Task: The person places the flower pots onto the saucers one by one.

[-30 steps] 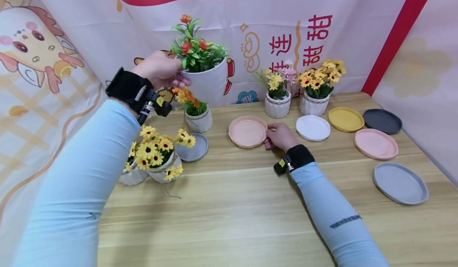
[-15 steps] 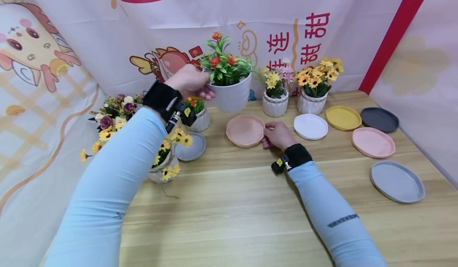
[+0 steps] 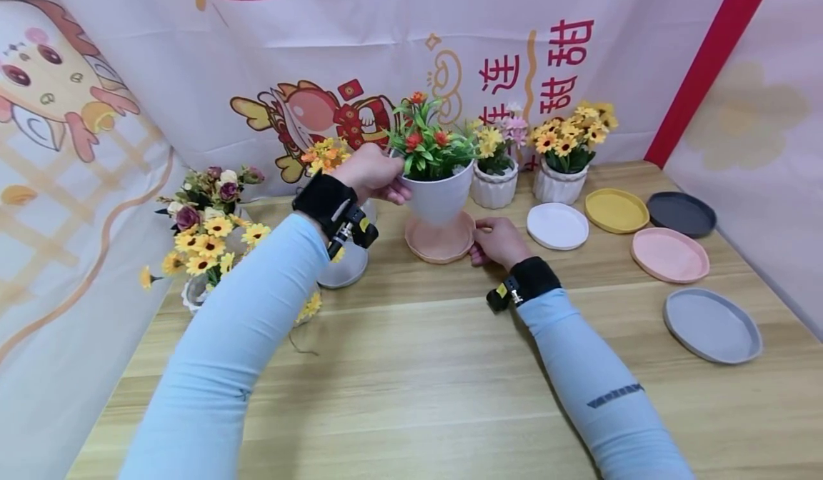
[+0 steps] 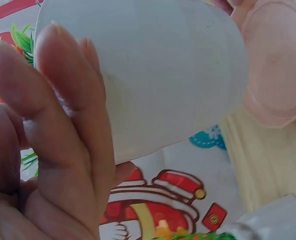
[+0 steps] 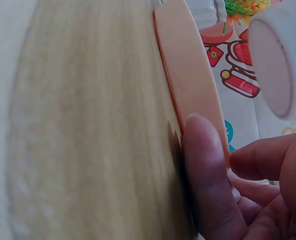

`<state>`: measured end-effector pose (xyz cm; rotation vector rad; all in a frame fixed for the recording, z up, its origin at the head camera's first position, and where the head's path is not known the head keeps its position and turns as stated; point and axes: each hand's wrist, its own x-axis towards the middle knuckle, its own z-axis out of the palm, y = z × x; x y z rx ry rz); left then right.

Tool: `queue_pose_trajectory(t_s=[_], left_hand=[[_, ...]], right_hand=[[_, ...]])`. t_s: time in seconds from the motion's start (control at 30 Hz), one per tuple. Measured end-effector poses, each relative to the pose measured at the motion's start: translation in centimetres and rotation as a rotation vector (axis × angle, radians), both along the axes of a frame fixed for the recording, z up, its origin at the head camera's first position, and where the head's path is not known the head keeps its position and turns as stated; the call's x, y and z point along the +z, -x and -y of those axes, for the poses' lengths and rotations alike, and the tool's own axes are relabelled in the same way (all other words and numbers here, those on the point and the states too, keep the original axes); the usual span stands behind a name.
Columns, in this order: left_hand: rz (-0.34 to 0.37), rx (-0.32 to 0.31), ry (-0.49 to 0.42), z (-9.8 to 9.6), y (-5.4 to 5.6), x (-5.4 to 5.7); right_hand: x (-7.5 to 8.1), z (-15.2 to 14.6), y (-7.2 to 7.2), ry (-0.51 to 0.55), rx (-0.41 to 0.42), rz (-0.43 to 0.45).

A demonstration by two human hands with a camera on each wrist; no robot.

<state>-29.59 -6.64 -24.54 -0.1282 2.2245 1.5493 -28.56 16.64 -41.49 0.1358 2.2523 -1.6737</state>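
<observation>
Left fingers [image 4: 70, 80] clamped on pot [image 3: 439, 201] of red flowers [image 3: 414, 141], right fingers [image 5: 260, 159] on peach saucer [image 3: 424, 244]

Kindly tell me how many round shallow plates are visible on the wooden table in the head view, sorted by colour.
Peach round plate: 1
Pink round plate: 1
White round plate: 1
Yellow round plate: 1
Dark grey round plate: 1
Light grey round plates: 2 (one partly hidden)
Total: 7

There were seven shallow round saucers [image 3: 558, 226], one smooth white flowerpot [image 3: 440, 200] with red blossoms, two black wristbands [image 3: 536, 279] and two light-blue sleeves [image 3: 594, 380]. Two ribbed white flowerpots [image 3: 561, 183] showed clearly; the others, partly covered, I could not count surely.
</observation>
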Motion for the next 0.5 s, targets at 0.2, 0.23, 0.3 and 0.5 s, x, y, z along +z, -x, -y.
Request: queue_pose_trajectory(t_s=[0.2,0.23,0.3,0.5], left_hand=[[0.013,-0.004,0.009,-0.2,0.1,-1.2],[0.012,-0.004,0.013,-0.2,0.1,-1.3],[0.010,-0.004,0.020,-0.2,0.1,-1.6],[0.033,0.003,0.013,-0.3,0.2,-2.5]], right_hand=[[0.1,-0.1,0.0,-0.003,-0.001,0.010],[0.2,-0.1,0.0,-0.002,0.000,0.009],[0.2,-0.1,0.0,0.000,-0.001,0.008],[0.2,0.0,0.0,0.023,-0.007,0.010]])
